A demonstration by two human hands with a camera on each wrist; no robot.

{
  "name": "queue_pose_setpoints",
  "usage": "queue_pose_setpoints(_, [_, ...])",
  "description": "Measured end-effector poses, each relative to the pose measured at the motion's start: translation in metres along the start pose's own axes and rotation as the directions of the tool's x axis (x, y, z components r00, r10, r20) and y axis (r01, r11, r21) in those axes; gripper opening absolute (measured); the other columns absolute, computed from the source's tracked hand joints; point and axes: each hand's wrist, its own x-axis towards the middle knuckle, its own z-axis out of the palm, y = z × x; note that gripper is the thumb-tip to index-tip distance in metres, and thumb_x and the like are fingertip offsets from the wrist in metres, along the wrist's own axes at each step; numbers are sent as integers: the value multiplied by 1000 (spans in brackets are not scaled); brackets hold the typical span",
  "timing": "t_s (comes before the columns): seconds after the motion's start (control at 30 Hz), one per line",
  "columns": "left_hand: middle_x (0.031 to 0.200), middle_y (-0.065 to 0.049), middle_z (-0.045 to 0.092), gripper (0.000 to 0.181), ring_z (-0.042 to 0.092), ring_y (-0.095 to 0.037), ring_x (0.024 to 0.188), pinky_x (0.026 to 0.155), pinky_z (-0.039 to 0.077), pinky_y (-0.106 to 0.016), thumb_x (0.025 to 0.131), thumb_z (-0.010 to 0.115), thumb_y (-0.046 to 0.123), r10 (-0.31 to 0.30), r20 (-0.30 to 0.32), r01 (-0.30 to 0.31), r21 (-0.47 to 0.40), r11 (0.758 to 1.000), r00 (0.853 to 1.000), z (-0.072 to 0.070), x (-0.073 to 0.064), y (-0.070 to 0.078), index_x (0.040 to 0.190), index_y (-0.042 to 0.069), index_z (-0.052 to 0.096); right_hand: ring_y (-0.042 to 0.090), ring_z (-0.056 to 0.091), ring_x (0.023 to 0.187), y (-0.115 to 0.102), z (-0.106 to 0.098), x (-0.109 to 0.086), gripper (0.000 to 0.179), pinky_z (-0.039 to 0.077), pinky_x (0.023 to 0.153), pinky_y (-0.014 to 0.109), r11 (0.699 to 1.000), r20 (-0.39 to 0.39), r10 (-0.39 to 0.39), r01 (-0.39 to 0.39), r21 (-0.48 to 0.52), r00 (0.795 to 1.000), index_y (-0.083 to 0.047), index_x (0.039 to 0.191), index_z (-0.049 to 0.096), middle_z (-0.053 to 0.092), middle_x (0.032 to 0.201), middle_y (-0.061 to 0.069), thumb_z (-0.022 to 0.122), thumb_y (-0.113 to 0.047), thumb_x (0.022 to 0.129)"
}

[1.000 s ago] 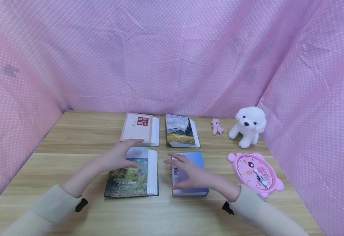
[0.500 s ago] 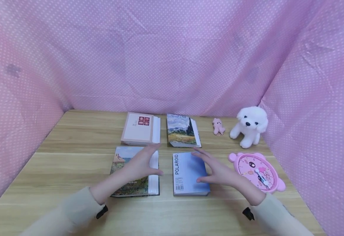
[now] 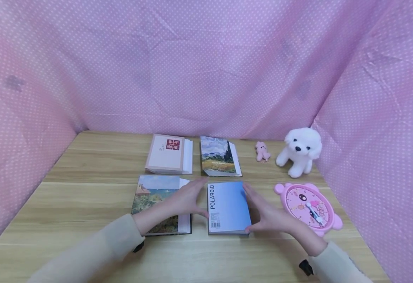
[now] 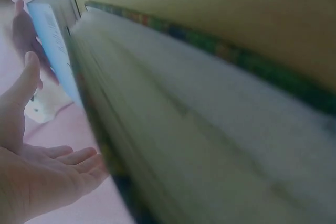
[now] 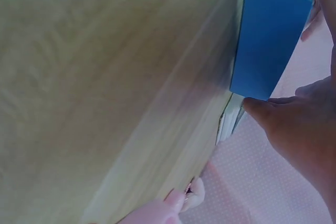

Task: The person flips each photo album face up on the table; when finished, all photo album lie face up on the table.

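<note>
A blue photo album [image 3: 229, 204] marked POLAROID lies flat on the table between my hands. My left hand [image 3: 186, 199] is by its left edge, thumb and fingers spread apart, with its forearm crossing over a garden-picture photo album [image 3: 149, 200]. On the other side, my right hand [image 3: 268, 214] touches the blue album's right edge, fingertips at the far corner and thumb at the near corner. The right wrist view shows a fingertip against the corner of the blue spine [image 5: 270, 38]. The left palm [image 4: 42, 182] appears flat and bare in the left wrist view.
Behind stand a cream album [image 3: 164, 157] with red characters and a landscape-painting album [image 3: 218, 157]. To the right are a small pink plush toy [image 3: 261, 152], a white plush dog [image 3: 300, 151] and a pink clock [image 3: 309, 208]. A pink dotted curtain [image 3: 206, 78] encloses the table.
My left hand has moved right, from over the garden-picture album to the blue album's left edge. The right hand first drew right off the blue album's cover, then came against its right edge.
</note>
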Motion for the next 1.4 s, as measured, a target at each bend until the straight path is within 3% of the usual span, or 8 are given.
queue_pose_setpoints(0.17, [151, -15, 32, 117, 33, -32, 137, 112, 30, -46, 59, 85, 48, -3, 57, 4, -15, 1000, 998, 3, 8, -3, 148, 3, 25, 29, 12, 144, 4, 3, -1, 132, 22, 113, 48, 998, 45, 62, -63, 20, 997, -13, 152, -5, 5, 159, 12, 85, -49, 62])
queue_pose_setpoints(0.37, [152, -17, 29, 117, 29, -32, 139, 114, 27, -44, 61, 85, 48, 5, 117, 0, -35, 999, 993, 10, 11, -5, 148, 0, 22, 30, 10, 144, 8, 5, -2, 137, 20, 114, 50, 997, 96, 62, -66, 39, 993, -11, 151, -12, 0, 159, 13, 85, -49, 62])
queue_pose_setpoints(0.8, [154, -15, 23, 109, 24, -32, 141, 114, 26, -46, 64, 82, 52, -41, 141, 36, 39, 999, 989, 16, 9, -2, 148, 6, 29, 31, 17, 143, 14, 10, -1, 132, 24, 112, 52, 999, 88, 29, -32, 26, 996, -12, 152, -6, 8, 158, 13, 84, -50, 63])
queue_pose_setpoints(1.03, [155, -15, 22, 108, 23, -33, 141, 114, 27, -45, 65, 81, 51, -44, 147, 41, 24, 999, 988, 16, 8, -2, 148, 5, 29, 36, 18, 142, 11, 7, -2, 128, 19, 109, 64, 999, 76, 1, -4, 39, 997, -10, 152, -4, 9, 157, 17, 84, -45, 66])
queue_pose_setpoints(1.4, [153, -17, 26, 108, 27, -34, 140, 112, 30, -46, 63, 84, 49, -67, 136, 65, 21, 998, 988, 15, 9, -1, 146, 6, 32, 36, 37, 133, 3, 2, 2, 124, 37, 105, 50, 995, 40, -37, 33, 94, 999, -10, 152, -2, 12, 154, 21, 85, -34, 67])
